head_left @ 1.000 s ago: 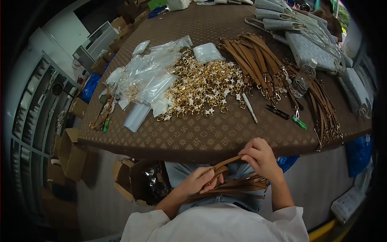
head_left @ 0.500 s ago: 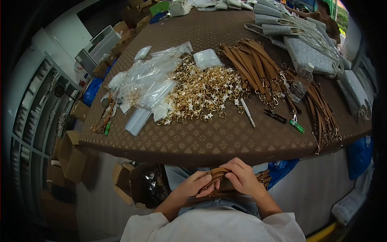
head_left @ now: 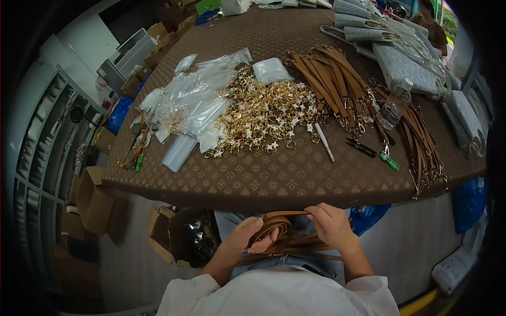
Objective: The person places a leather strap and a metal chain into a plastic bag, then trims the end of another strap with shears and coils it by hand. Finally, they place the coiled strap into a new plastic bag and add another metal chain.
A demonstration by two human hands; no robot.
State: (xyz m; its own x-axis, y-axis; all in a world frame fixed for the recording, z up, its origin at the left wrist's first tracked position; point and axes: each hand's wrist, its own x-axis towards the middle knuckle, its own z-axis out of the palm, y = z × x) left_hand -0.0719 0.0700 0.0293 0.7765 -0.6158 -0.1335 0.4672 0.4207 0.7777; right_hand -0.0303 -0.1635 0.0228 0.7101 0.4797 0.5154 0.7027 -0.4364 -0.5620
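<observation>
A brown leather strap [head_left: 271, 227] lies coiled in several turns over my lap. My left hand [head_left: 247, 235] is closed round the left side of the coil, with fingertips showing inside the loop. My right hand [head_left: 331, 225] pinches the strap's outer end, which stretches to the right from the top of the coil. More brown straps [head_left: 311, 250] lie across my lap below the hands. Past the table edge spreads a pile of gold clasps with white star charms [head_left: 269, 121].
On the table [head_left: 221, 181] are clear plastic bags [head_left: 195, 100], a white pen [head_left: 324, 142], black snips [head_left: 360, 148], a green lighter [head_left: 389, 161], a plastic bottle [head_left: 394, 105], bundled straps [head_left: 337, 87] and pale bags [head_left: 406, 66]. An open carton [head_left: 161, 237] stands left of my legs. Another person [head_left: 429, 26] is far right.
My right hand has moved right and drawn the strap's end out straight from the coil. The coil now shows as a round loop in my left hand.
</observation>
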